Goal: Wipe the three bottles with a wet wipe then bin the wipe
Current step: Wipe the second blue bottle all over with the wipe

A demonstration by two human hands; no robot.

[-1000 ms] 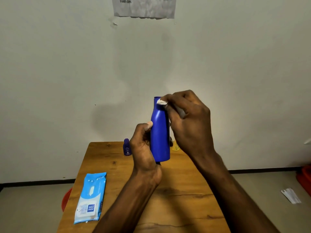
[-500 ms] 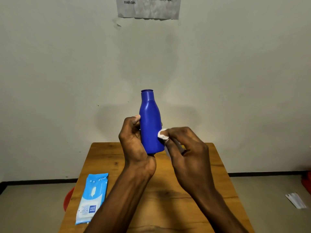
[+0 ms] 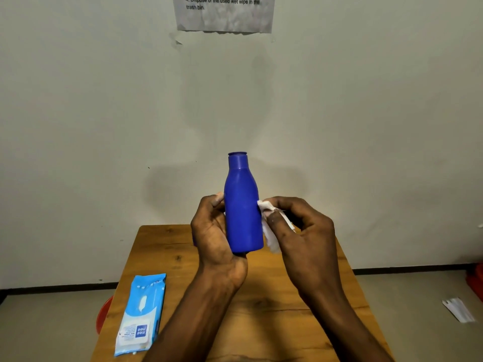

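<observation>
Your left hand grips the bottle upright above the table, fingers curled round its lower body from the 9 o'clock side, thumb tip showing near mid-height. Your right hand pinches the wipe between thumb and fingers and presses it to the bottle's 3 o'clock flank, low on the body; loose wipe hangs below the pinch. This looks like the wiping step, one bottle in hand. To do it well: keep the left grip low and firm so the bottle stays vertical, run the wipe in full strokes from base to cap, then roll the bottle in the left hand to reach the faces now covered by your palm. Don't skip the cap and shoulder. Spread more wipe under the fingers; the pinched corner covers little. Risk: a wet plastic body may slip, so hold steady before turning. The pack lies at 7 o'clock on the table. The other two bottles aren't clearly visible here; the bin can't be identified for sure.
</observation>
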